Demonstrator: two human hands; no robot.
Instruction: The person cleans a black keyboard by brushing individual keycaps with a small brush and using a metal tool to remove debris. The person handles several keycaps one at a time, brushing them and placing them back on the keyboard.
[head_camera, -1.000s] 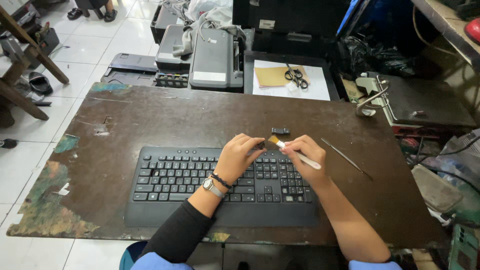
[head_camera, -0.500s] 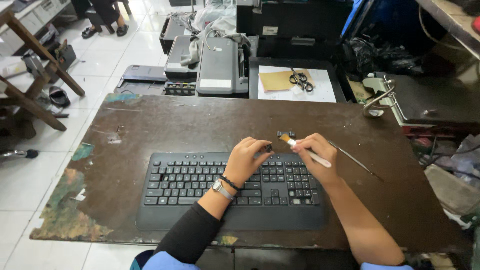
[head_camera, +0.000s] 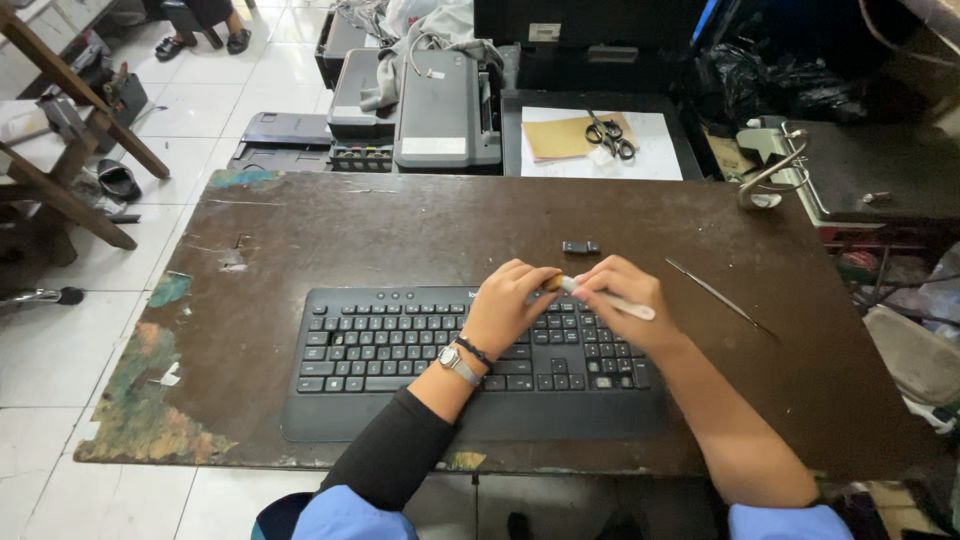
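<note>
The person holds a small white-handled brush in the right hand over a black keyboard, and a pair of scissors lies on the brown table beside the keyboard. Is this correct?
One detail is wrong. In the head view the scissors lie on papers beyond the brown table, not beside the keyboard. The right hand does hold the white-handled brush over the keyboard.

I see matt black plastic keyboard (head_camera: 400, 350), worn dark wood counter (head_camera: 400, 230) with rough flaking paint edge, thin shiny metal rod (head_camera: 715, 295), smooth white plastic handle of brush (head_camera: 610, 300), metal wristwatch (head_camera: 458, 363).
</note>
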